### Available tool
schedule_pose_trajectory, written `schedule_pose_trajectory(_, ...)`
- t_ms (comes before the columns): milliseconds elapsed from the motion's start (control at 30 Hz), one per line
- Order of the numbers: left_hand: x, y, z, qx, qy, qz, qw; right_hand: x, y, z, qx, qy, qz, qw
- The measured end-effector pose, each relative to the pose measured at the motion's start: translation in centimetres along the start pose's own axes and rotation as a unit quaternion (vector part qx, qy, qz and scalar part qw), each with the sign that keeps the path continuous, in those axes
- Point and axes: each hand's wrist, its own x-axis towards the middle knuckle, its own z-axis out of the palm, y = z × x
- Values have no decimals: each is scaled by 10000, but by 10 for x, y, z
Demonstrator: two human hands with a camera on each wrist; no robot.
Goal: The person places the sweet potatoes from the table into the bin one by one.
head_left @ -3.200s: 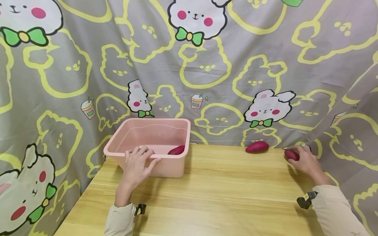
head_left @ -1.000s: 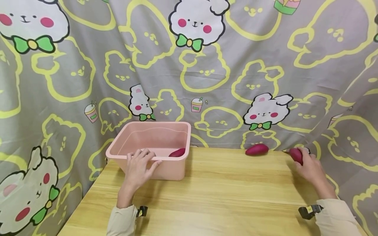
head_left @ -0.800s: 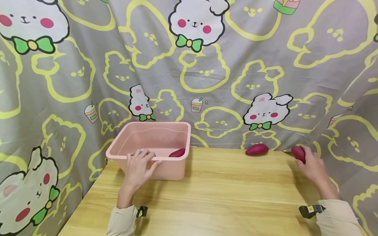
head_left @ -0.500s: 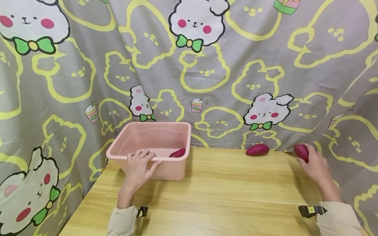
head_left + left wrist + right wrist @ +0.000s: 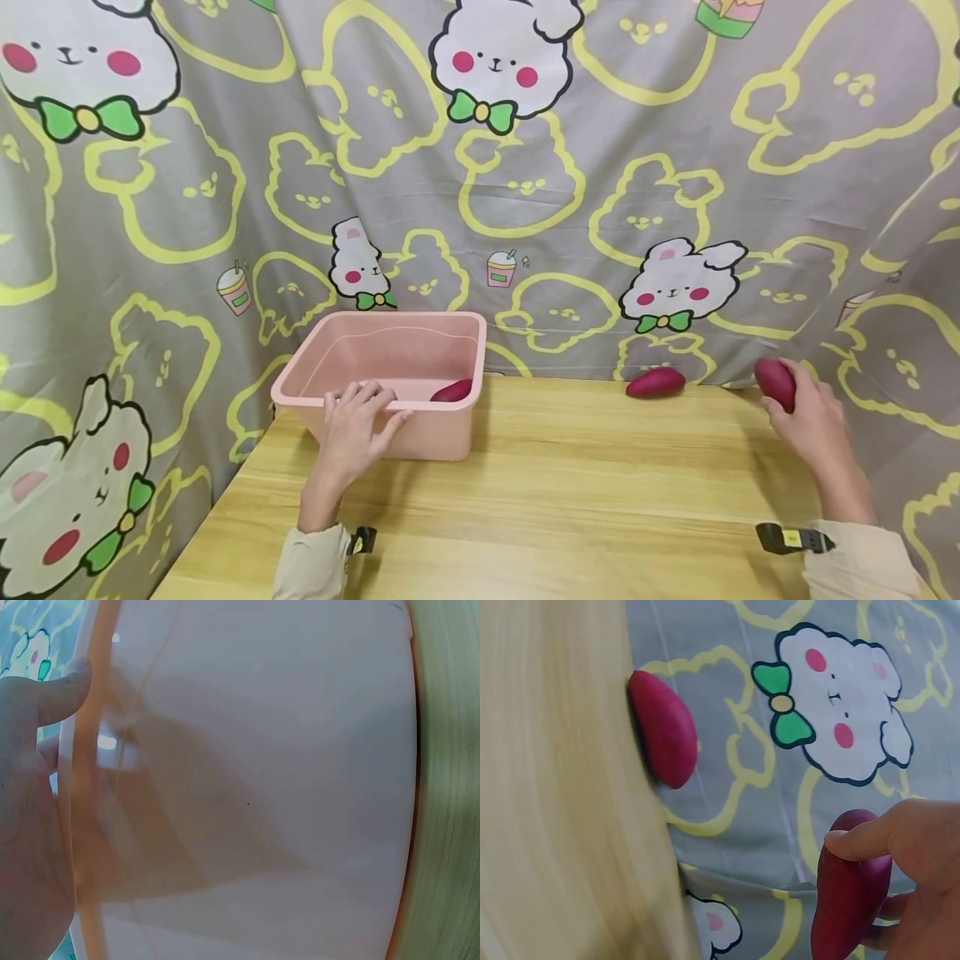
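Observation:
At the right of the head view, my right hand (image 5: 813,421) holds a purple-red sweet potato (image 5: 776,384) between thumb and fingers. The right wrist view shows the thumb across this sweet potato (image 5: 851,892), off the wooden table. A second sweet potato (image 5: 656,382) lies at the table's back edge, left of that hand. My left hand (image 5: 352,429) grips the front rim of a pink plastic bin (image 5: 431,429), fingers over the inside and thumb outside. Another sweet potato (image 5: 452,390) lies inside the bin at its right, partly hidden by the front wall.
The wooden table (image 5: 570,500) ends at a grey patterned curtain (image 5: 525,192) hanging behind it and at both sides. The bin stands at the back left, close to the curtain.
My right hand has raised the sweet potato off the table's back right corner and drawn it to the right. The left hand stays on the bin's rim.

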Motion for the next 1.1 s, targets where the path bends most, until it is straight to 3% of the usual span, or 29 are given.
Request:
schedule_pose_trajectory(600, 1, 1, 0, 106, -35, -51, 9999, -13, -20, -10, 281, 586, 63, 9979)
schedule_pose_trajectory(1100, 1, 1, 0, 40, -37, -22, 10000, -23, -32, -11, 585, 623, 163, 9962)
